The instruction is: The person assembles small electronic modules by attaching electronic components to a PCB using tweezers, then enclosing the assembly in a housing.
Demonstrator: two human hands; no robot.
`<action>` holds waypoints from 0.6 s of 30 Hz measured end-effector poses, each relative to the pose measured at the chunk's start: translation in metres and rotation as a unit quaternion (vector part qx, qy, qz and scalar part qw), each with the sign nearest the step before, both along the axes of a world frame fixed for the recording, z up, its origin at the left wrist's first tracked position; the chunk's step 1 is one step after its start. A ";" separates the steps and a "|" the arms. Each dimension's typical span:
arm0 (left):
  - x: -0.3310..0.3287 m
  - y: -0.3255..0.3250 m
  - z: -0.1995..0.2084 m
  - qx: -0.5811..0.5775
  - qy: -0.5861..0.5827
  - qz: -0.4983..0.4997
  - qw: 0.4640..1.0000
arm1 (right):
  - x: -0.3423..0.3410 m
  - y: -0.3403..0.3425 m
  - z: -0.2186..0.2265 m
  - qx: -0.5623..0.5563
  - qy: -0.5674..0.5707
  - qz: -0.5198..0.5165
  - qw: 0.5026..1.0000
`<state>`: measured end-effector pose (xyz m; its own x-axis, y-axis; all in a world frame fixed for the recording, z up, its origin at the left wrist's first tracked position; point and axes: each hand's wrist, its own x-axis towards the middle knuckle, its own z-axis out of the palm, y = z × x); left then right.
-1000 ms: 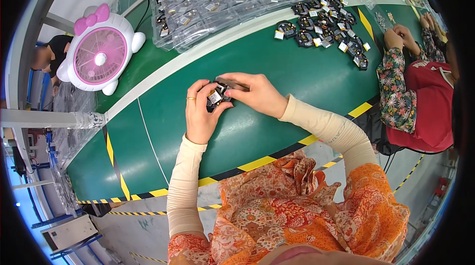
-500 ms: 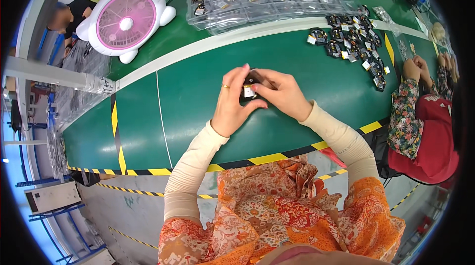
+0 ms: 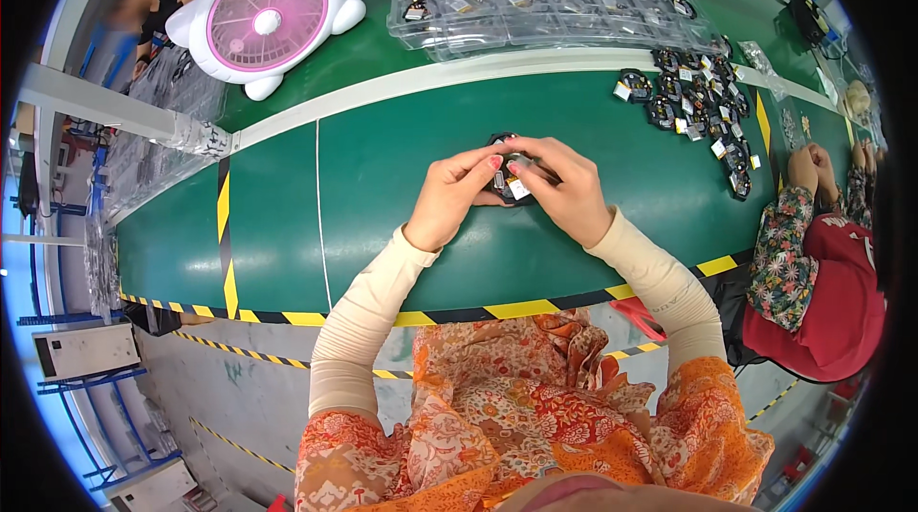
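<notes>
Nearer the body than the clear trays [image 3: 564, 45], 2 hands [image 3: 449, 195] grip a black module [image 3: 507, 185]; slack fingers might drop it.

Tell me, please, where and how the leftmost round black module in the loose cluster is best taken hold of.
I'd probably pinch the leftmost module by its rim, far and near edges, coming from the left: bare green surface lies there, while other modules crowd its right. Avoid the white piece at its left edge.
</notes>
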<state>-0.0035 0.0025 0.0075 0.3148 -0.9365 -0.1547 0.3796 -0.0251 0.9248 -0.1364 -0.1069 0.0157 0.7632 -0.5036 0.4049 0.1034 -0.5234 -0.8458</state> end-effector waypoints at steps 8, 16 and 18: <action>-0.003 -0.002 -0.005 -0.017 -0.012 0.047 0.999 | 0.002 -0.001 -0.005 -0.117 -0.063 -0.043 0.990; 0.006 -0.006 -0.013 -0.083 0.111 0.162 0.977 | 0.001 0.005 -0.010 -0.172 -0.097 0.011 0.980; 0.000 -0.006 -0.004 -0.066 0.112 0.152 0.980 | 0.004 0.007 0.001 -0.093 -0.083 -0.029 0.992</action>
